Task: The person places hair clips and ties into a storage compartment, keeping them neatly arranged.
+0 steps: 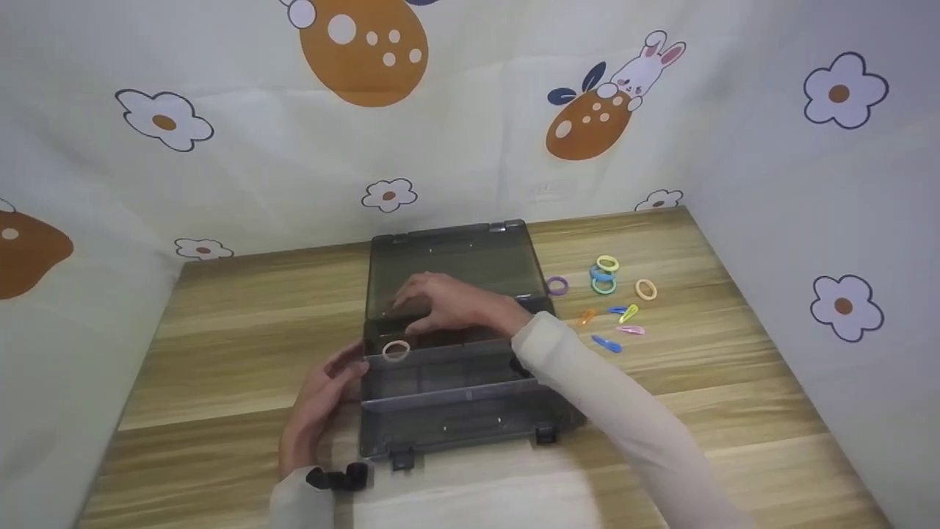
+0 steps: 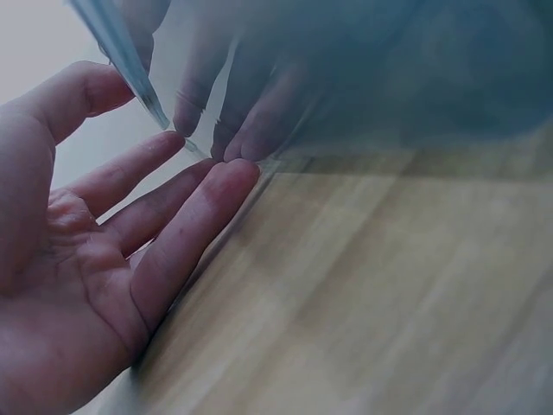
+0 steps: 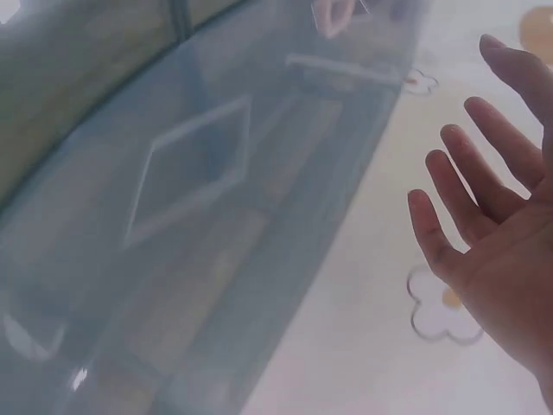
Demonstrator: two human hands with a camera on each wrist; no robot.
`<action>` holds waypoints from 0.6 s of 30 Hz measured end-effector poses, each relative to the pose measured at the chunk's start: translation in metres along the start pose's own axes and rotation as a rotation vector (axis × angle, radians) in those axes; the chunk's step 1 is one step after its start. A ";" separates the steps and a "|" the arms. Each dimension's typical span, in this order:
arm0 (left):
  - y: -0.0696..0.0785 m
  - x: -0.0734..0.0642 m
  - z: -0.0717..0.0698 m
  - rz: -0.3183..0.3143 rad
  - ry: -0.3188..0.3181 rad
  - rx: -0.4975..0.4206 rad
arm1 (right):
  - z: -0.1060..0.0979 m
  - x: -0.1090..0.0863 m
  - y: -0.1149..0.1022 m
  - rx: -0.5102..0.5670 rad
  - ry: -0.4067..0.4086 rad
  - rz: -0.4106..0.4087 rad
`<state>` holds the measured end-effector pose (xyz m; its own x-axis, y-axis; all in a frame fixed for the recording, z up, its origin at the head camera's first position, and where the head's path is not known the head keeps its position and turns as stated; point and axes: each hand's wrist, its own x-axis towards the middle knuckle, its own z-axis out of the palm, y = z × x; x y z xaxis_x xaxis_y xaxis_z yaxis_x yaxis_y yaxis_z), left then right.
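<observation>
A dark see-through plastic case (image 1: 470,412) lies with its lid (image 1: 455,253) folded back toward the wall. Dividers split its base into long compartments. Straight fingers of my left hand (image 1: 323,393) touch the case's left side, with the thumb at the rim; the left wrist view shows their reflection in the wall. Over the rear of the base hovers my right hand (image 1: 455,305), fingers apart and loosely bent, nothing in them, as the right wrist view shows too. Just below its thumb, a pale pink hair tie (image 1: 396,350) overlaps the rear divider in the head view.
Right of the case lie a purple hair tie (image 1: 557,286), a cluster of yellow, blue and green ties (image 1: 604,284), and a peach tie (image 1: 646,289). Several snap hair clips (image 1: 606,343) are scattered nearer. A patterned cloth (image 1: 470,132) hangs behind the wooden table (image 1: 242,330).
</observation>
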<state>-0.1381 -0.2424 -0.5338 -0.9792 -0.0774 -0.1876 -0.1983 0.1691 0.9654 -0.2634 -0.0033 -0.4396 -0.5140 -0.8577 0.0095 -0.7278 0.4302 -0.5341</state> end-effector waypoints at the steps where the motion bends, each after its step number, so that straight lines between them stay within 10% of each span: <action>1: 0.000 0.000 0.000 -0.002 0.001 -0.003 | -0.003 -0.004 0.002 0.014 0.010 -0.002; 18: 0.001 0.000 0.001 0.016 -0.014 -0.045 | -0.044 -0.094 0.044 0.103 0.278 0.110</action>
<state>-0.1383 -0.2413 -0.5330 -0.9827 -0.0616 -0.1744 -0.1810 0.1254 0.9755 -0.2676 0.1088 -0.4269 -0.7022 -0.6914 0.1700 -0.6181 0.4734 -0.6276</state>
